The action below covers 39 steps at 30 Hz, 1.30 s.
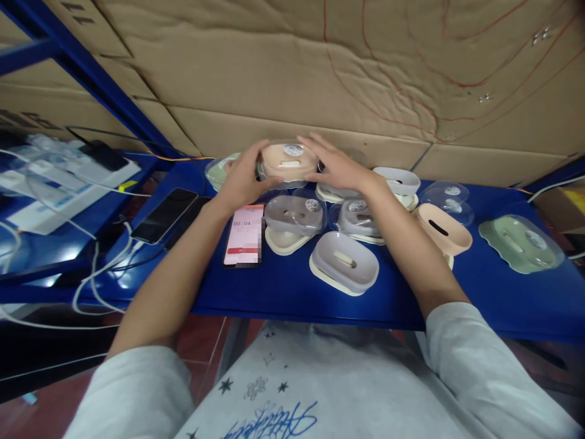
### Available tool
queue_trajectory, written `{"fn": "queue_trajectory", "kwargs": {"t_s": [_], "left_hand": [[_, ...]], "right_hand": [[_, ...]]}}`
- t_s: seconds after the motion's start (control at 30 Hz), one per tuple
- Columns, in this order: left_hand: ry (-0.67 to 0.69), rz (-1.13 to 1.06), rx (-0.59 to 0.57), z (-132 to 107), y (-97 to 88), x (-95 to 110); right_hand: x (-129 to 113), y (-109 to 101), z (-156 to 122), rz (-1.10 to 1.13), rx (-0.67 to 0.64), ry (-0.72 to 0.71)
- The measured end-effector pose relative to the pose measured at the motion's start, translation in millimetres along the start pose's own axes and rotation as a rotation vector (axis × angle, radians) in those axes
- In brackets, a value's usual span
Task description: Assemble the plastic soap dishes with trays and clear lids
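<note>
At the back of the blue table, a peach soap dish with a clear lid [289,160] is between my two hands. My left hand [244,178] wraps round its left side, thumb at the lower edge. On the opposite side, my right hand [337,163] grips it with fingers on top and thumb below. A grey soap dish with a clear lid [295,213] lies just in front, and a second grey lidded one [359,216] is beside it. Nearer me sits a lidless grey soap dish [345,261] on a cream base. A green lidded dish [223,171] is partly behind my left hand.
A phone showing a timer [244,235] lies left of the dishes, a dark phone [164,214] beyond it. White cables [94,268] hang at the left. Rightward are a peach dish [443,228], clear lids [450,198] and a green lidded dish [521,244]. Cardboard [274,73] stands behind.
</note>
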State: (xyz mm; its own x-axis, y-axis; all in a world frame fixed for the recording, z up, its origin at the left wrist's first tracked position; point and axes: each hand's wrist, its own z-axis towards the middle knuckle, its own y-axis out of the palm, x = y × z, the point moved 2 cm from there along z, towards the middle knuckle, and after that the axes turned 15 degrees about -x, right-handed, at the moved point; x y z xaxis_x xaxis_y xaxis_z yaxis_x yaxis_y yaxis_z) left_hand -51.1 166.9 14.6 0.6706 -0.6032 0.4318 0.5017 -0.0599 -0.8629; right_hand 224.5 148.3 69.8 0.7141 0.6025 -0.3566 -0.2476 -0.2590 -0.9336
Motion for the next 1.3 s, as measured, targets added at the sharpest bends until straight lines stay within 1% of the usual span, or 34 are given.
{"fn": "queue_trajectory", "kwargs": {"t_s": [0.07, 0.13, 0.17, 0.23, 0.3, 0.37, 0.43, 0.5, 0.57, 0.63, 0.73, 0.87, 1.0, 1.1, 1.13, 1.2, 1.27, 1.3], "left_hand": [[0.033, 0.003, -0.012, -2.7, 1.9, 14.6], [0.082, -0.006, -0.008, -8.4, 3.0, 27.4], [0.101, -0.014, -0.002, -11.4, 3.5, 32.1], [0.130, -0.043, -0.002, -15.9, 5.1, 38.3], [0.154, -0.076, -0.012, -18.1, 7.8, 41.4], [0.176, -0.107, -0.010, -18.5, 10.6, 43.4], [0.189, -0.122, 0.012, -18.5, 12.8, 45.1], [0.203, -0.142, 0.033, -18.7, 14.2, 46.9], [0.219, -0.167, 0.026, -19.4, 15.4, 48.3], [0.230, -0.165, 0.001, -20.3, 16.2, 49.1], [0.216, -0.132, -0.020, -21.0, 16.0, 48.9], [0.181, -0.168, -0.063, -21.1, 12.9, 48.8], [0.191, -0.225, -0.124, -21.7, 6.7, 53.7], [0.199, -0.180, -0.076, -21.8, 0.3, 53.8], [0.177, -0.149, -0.044, -21.6, -1.6, 50.7], [0.108, -0.079, 0.006, -20.8, -4.1, 39.1], [0.036, -0.016, 0.013, -19.3, -4.2, 22.1], [0.005, 0.005, 0.000, -18.0, -3.4, 13.0]], "right_hand": [[4.2, 0.5, -0.3, 0.019, 0.005, -0.036], [9.0, -4.3, -7.3, 0.045, 0.009, -0.067], [11.0, -8.6, -12.4, 0.062, 0.024, -0.061], [12.1, -19.4, -23.4, 0.057, 0.092, -0.002], [6.4, -29.2, -33.1, 0.004, 0.181, 0.061], [-6.4, -32.6, -38.8, -0.034, 0.204, 0.056], [-22.7, -27.1, -39.1, -0.027, 0.131, -0.002], [-38.1, -15.0, -35.3, -0.043, 0.000, -0.054], [-49.0, -1.4, -29.9, -0.075, -0.136, -0.050], [-54.9, 8.6, -25.8, -0.094, -0.215, -0.003], [-58.9, 12.9, -25.1, -0.104, -0.210, 0.032], [-60.4, 8.5, -29.5, -0.123, -0.222, 0.039], [-54.0, 0.3, -33.8, -0.143, -0.161, 0.076], [-48.0, -8.6, -40.5, -0.140, -0.094, 0.060], [-46.5, -12.7, -43.8, -0.150, -0.066, 0.078], [-44.9, -22.5, -51.6, -0.199, 0.001, 0.182], [-46.0, -32.1, -58.3, -0.281, 0.067, 0.317], [-47.7, -35.7, -60.2, -0.325, 0.095, 0.359]]}}
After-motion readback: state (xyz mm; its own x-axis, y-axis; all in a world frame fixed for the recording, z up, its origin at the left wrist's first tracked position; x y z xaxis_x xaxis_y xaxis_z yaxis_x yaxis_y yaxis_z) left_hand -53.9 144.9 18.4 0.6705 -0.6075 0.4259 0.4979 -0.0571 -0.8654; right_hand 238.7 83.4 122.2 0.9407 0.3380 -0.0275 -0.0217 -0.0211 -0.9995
